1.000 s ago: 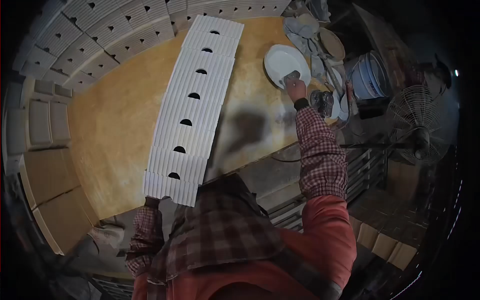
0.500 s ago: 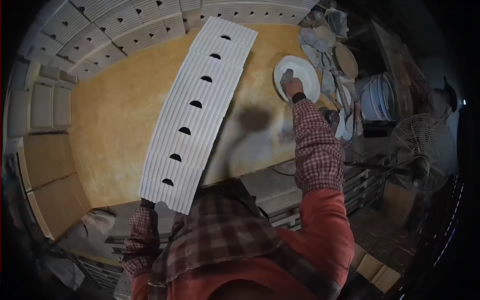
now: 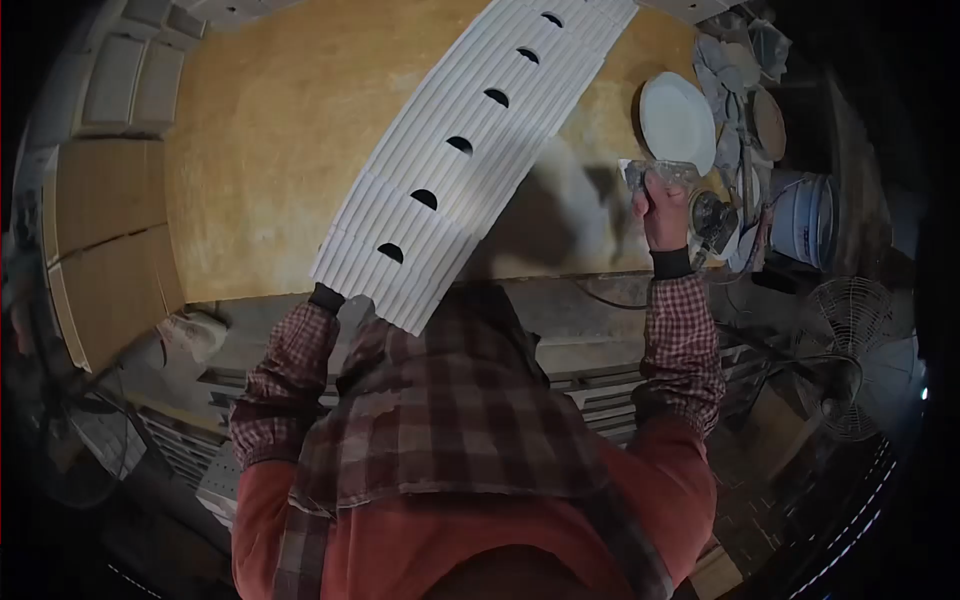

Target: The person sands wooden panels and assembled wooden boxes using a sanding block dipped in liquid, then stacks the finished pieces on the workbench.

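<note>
A long white ribbed slab (image 3: 470, 160) with a row of half-moon holes runs diagonally over the table, its near end overhanging the front edge by my apron. My left hand is hidden beneath this near end; only its black cuff (image 3: 326, 297) and checked sleeve show. To the right, my right hand (image 3: 663, 208) is closed on a flat grey scraper-like piece (image 3: 678, 172), its broad edge pointing away from me. Just beyond the fingers stands a white bowl (image 3: 678, 120), with pale contents that I cannot make out.
Grey rags and tools (image 3: 735, 90) crowd the table's right side, near a round brown lid (image 3: 768, 124). A blue-white bucket (image 3: 803, 220) and a wire fan (image 3: 850, 340) stand farther right. Brown boxes (image 3: 105, 200) line the left of the yellow tabletop (image 3: 260, 150).
My right hand has come out of the bowl toward me, bringing the grey piece along. The view has shifted, so the slab and bowl appear higher and farther right.
</note>
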A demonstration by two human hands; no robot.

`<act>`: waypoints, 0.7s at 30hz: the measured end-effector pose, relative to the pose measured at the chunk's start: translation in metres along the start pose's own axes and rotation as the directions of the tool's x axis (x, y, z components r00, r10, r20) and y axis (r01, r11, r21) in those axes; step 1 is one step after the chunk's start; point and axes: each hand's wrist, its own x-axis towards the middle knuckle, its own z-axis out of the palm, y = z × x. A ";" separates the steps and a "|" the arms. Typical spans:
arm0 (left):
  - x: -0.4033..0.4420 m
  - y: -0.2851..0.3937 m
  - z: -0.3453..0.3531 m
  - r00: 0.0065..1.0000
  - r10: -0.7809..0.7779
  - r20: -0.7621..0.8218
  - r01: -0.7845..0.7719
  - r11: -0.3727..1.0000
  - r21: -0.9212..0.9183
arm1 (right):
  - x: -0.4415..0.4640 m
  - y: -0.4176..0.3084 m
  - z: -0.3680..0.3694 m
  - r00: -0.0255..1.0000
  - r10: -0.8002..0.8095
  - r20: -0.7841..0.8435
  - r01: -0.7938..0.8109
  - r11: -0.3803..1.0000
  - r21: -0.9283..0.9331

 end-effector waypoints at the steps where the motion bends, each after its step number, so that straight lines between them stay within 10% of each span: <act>1: 0.001 -0.001 0.001 1.000 0.017 0.000 -0.017 1.000 -0.022 | -0.023 -0.006 0.035 0.996 -0.079 0.029 0.080 0.996 -0.036; 8: 0.002 -0.010 -0.006 0.994 0.081 0.068 -0.055 0.944 -0.325 | -0.096 0.003 0.151 0.798 -0.414 0.439 0.594 0.668 -0.448; 14: 0.010 0.013 -0.003 0.969 0.210 -0.127 -0.188 0.969 0.162 | -0.102 0.007 0.169 0.841 -0.369 0.395 0.541 0.573 -0.616; 16: 0.014 0.032 -0.008 0.990 -0.101 -0.095 0.092 0.990 -0.103 | -0.099 0.010 0.170 0.815 -0.395 0.423 0.574 0.460 -0.677; 21: 0.012 -0.003 -0.002 0.979 0.179 -0.095 -0.160 0.970 0.181 | -0.107 0.010 0.167 0.743 -0.348 0.572 0.639 0.115 -0.761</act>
